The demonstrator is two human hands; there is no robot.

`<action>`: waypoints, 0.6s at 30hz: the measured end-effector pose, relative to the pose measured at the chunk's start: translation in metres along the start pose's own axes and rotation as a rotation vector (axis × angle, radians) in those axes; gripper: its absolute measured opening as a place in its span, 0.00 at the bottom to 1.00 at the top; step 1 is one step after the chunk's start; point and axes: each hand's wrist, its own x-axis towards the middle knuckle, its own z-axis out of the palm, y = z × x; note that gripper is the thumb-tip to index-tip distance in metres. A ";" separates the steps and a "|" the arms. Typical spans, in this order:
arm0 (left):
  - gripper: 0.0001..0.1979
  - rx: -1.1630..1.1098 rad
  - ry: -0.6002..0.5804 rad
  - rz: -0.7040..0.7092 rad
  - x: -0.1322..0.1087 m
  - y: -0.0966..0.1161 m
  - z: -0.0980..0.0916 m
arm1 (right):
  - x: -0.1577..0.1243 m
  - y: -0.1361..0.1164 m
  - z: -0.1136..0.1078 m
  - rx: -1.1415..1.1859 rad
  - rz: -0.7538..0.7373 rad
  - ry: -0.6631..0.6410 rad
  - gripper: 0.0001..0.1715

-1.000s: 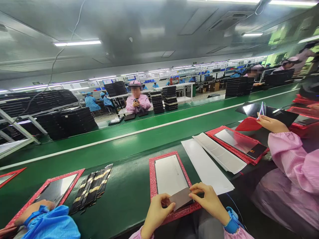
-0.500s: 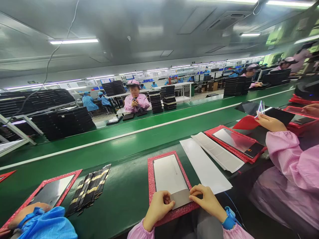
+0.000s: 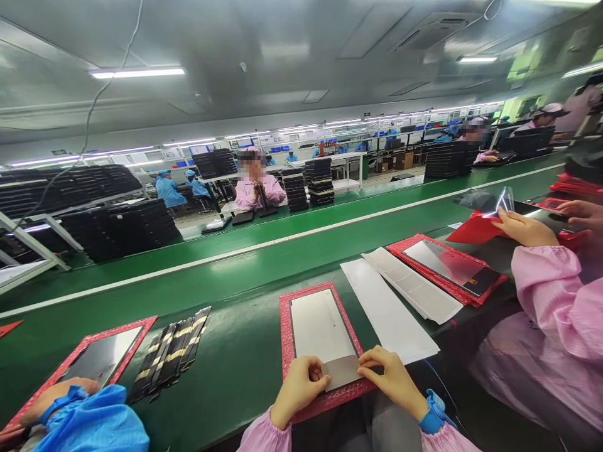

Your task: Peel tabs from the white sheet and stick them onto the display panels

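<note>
We see the left hand (image 3: 299,384) and the right hand (image 3: 390,378) closing lightly on either end of a small grey sheet (image 3: 342,371), their fingers curled, neither clenched nor letting go. The sheet lies across the near end of a pale flat panel (image 3: 321,326), which sits in a red padded frame (image 3: 286,333) on the green conveyor belt (image 3: 235,285). We judge the sheet thin, light and fairly limp, so we would take it by its two short ends, as these hands do, and keep off the middle, where it could crease. The panel looks stiff but fragile, with a smooth face that could slip or scratch; we would lift it only by its edges, with the frame under it. At 2 o'clock from the sheet lie a long white sheet (image 3: 386,311) and a ribbed white strip (image 3: 412,285), then a second panel (image 3: 445,267). At 9 o'clock there is a row of black strips (image 3: 169,355) banded with yellow. A co-worker's blue sleeve (image 3: 94,420) enters at 8 o'clock, and at 3 o'clock another co-worker's hand (image 3: 525,229) holds clear film (image 3: 504,202). The fingers hide the sheet's ends, so we cannot tell whether it is stuck down or only laid on, and its underside stays out of sight.
</note>
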 end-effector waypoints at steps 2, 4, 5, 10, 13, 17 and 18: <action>0.08 -0.002 -0.002 0.001 0.000 -0.001 0.000 | 0.000 0.001 0.001 0.007 -0.001 0.002 0.07; 0.08 -0.004 -0.003 0.001 0.000 -0.002 0.000 | 0.000 0.003 0.001 0.016 -0.003 0.001 0.08; 0.08 -0.004 -0.003 0.001 0.000 -0.002 0.000 | -0.001 0.003 0.002 0.022 -0.004 -0.001 0.08; 0.08 -0.002 -0.002 -0.003 -0.002 -0.003 0.000 | -0.003 0.007 0.005 0.055 -0.023 0.019 0.10; 0.08 0.003 0.000 -0.006 -0.002 -0.003 0.000 | -0.005 0.010 0.007 0.067 -0.046 0.040 0.10; 0.07 0.007 -0.006 -0.009 -0.001 -0.003 0.000 | -0.006 0.012 0.009 0.065 -0.068 0.043 0.11; 0.07 0.007 -0.006 -0.010 -0.001 -0.004 0.000 | -0.006 0.012 0.009 0.062 -0.072 0.043 0.11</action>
